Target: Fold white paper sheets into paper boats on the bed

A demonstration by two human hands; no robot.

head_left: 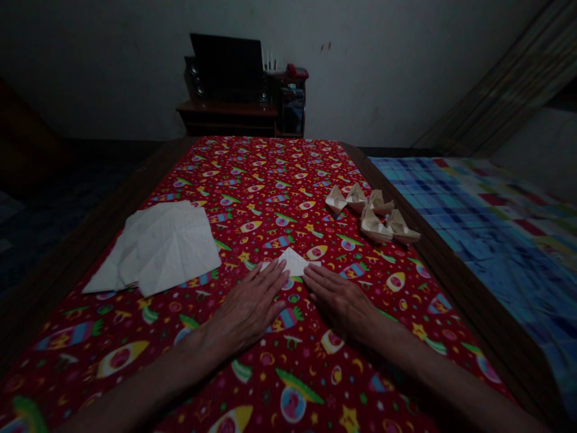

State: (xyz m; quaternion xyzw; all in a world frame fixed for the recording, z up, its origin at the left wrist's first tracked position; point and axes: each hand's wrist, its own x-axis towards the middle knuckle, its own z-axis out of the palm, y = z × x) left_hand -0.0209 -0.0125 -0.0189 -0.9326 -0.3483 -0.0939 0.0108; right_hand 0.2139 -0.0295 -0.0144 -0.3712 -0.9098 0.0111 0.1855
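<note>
A small piece of folded white paper (294, 262) lies flat on the red patterned cloth, its peaked corner pointing away from me. My left hand (256, 299) rests on its left part, fingers stretched out and lying flat. On the opposite side my right hand (338, 296) presses the paper's right part with extended fingertips. Parts of the paper's left and right sides are hidden beneath the fingers. Several folded paper boats (376, 225) stand in a group beyond my right hand. To the left is a fanned pile of creased white paper sheets (174, 246).
The red cloth (279, 397) with rockets and stars covers a long table with a dark wooden edge (469, 300). A monitor (228, 67) and speakers stand on a desk (225, 109) by the far wall. A blue checked sheet (433, 210) lies at the right.
</note>
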